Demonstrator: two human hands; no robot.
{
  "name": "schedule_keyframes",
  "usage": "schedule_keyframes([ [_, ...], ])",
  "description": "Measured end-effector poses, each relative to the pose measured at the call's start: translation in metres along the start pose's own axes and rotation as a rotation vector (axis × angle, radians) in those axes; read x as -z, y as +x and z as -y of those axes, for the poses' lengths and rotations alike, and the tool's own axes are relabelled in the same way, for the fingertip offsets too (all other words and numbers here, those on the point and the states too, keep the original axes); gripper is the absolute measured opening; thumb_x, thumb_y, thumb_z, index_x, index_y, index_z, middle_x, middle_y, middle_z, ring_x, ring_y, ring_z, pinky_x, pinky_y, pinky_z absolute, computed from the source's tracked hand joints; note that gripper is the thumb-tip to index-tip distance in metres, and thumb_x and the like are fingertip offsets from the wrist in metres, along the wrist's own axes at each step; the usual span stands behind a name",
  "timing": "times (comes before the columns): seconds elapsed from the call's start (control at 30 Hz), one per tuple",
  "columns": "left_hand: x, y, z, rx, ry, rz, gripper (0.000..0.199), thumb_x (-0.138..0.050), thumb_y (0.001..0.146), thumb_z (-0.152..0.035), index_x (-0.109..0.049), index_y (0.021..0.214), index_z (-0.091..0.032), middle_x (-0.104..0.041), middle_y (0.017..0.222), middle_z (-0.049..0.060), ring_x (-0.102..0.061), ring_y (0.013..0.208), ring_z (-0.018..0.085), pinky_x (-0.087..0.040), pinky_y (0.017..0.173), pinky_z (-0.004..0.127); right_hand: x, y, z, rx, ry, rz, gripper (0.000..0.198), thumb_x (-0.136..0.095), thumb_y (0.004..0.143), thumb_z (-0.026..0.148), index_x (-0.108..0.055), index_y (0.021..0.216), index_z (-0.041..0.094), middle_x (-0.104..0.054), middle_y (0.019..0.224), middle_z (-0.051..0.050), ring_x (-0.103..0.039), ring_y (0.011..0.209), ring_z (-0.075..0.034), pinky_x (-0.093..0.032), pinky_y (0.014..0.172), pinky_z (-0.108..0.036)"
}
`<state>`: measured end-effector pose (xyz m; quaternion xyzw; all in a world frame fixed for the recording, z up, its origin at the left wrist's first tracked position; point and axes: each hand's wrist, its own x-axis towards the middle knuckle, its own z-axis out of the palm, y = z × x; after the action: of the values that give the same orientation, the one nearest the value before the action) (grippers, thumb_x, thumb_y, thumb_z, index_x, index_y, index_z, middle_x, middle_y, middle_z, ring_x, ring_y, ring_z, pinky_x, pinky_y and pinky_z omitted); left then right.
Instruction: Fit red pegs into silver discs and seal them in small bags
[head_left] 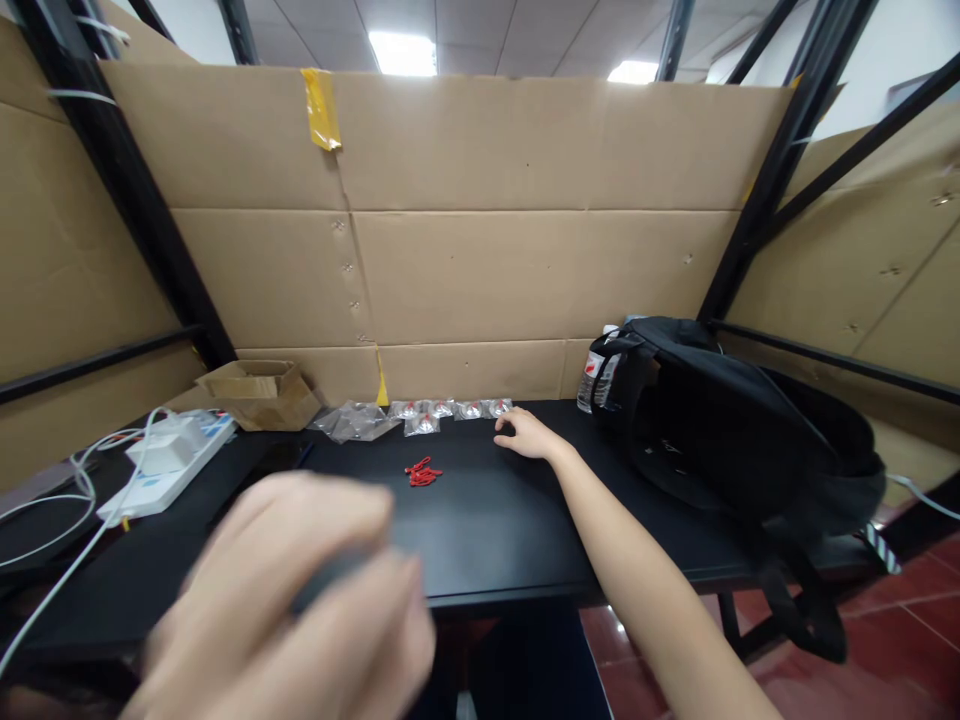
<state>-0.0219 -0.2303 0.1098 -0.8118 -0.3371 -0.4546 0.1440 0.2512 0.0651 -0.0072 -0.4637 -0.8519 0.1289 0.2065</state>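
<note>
My left hand is large and blurred, close to the camera at the lower left. Its fingers are curled in a pinch; whatever they may hold cannot be made out. My right hand reaches over the black table, thumb and forefinger bent with a gap between them and nothing visible there. Just beyond its fingertips lies a small clear packet with something red inside, at the right end of several similar packets. A small pile of red cords rests on the table to the left of this hand.
Crumpled clear plastic bags lie beside an open cardboard box. A white power strip with cables occupies the left side. At right are a black backpack and a water bottle. Cardboard panels wall the back.
</note>
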Motion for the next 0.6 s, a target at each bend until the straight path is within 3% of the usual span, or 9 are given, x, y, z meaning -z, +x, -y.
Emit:
schedule_keyframes([
  [0.07, -0.025, 0.032, 0.032, 0.163, 0.145, 0.246, 0.012, -0.057, 0.082, -0.028, -0.065, 0.087, -0.035, -0.069, 0.088, 0.002, -0.066, 0.079, 0.026, -0.055, 0.076, 0.043, 0.006, -0.003, -0.004, -0.089, -0.075, -0.012, 0.03, -0.074, 0.08, 0.032, -0.068, 0.107, 0.02, -0.06, 0.116, -0.013, -0.056, 0.111, -0.03, -0.044, 0.095, -0.041],
  [0.13, -0.059, 0.051, 0.082, 0.27, 0.158, 0.513, 0.015, -0.051, 0.086, -0.031, -0.066, 0.084, -0.029, -0.071, 0.084, 0.003, -0.067, 0.077, 0.024, -0.052, 0.075, 0.037, 0.011, -0.007, -0.01, -0.189, -0.147, 0.0, 0.042, -0.077, 0.076, 0.033, -0.067, 0.115, 0.022, -0.058, 0.123, -0.015, -0.053, 0.116, -0.034, -0.044, 0.096, -0.045],
  [0.27, -0.125, 0.044, 0.18, 0.528, 0.028, 0.965, 0.012, -0.063, 0.078, -0.03, -0.071, 0.081, -0.021, -0.075, 0.08, 0.004, -0.069, 0.078, 0.022, -0.048, 0.071, 0.028, 0.019, -0.01, -0.026, -0.276, -0.183, 0.048, 0.052, -0.077, 0.075, 0.034, -0.065, 0.124, 0.022, -0.058, 0.129, -0.014, -0.055, 0.118, -0.034, -0.044, 0.096, -0.041],
  [0.37, -0.153, 0.023, 0.212, 0.572, -0.009, 1.015, 0.015, -0.068, 0.074, -0.034, -0.072, 0.077, -0.02, -0.076, 0.076, 0.004, -0.07, 0.072, 0.021, -0.046, 0.062, 0.025, 0.021, -0.008, -0.037, -0.233, -0.152, 0.067, 0.042, -0.074, 0.077, 0.027, -0.069, 0.117, 0.019, -0.066, 0.118, -0.011, -0.063, 0.106, -0.025, -0.046, 0.091, -0.031],
  [0.6, -0.17, -0.005, 0.211, 0.509, -0.057, 0.929, 0.011, -0.059, 0.08, -0.022, -0.07, 0.082, -0.02, -0.075, 0.077, 0.002, -0.067, 0.069, 0.016, -0.044, 0.064, 0.023, 0.021, -0.007, -0.045, -0.27, -0.16, 0.002, 0.036, -0.075, 0.073, 0.026, -0.071, 0.109, 0.02, -0.073, 0.108, -0.01, -0.068, 0.097, -0.024, -0.048, 0.082, -0.028],
])
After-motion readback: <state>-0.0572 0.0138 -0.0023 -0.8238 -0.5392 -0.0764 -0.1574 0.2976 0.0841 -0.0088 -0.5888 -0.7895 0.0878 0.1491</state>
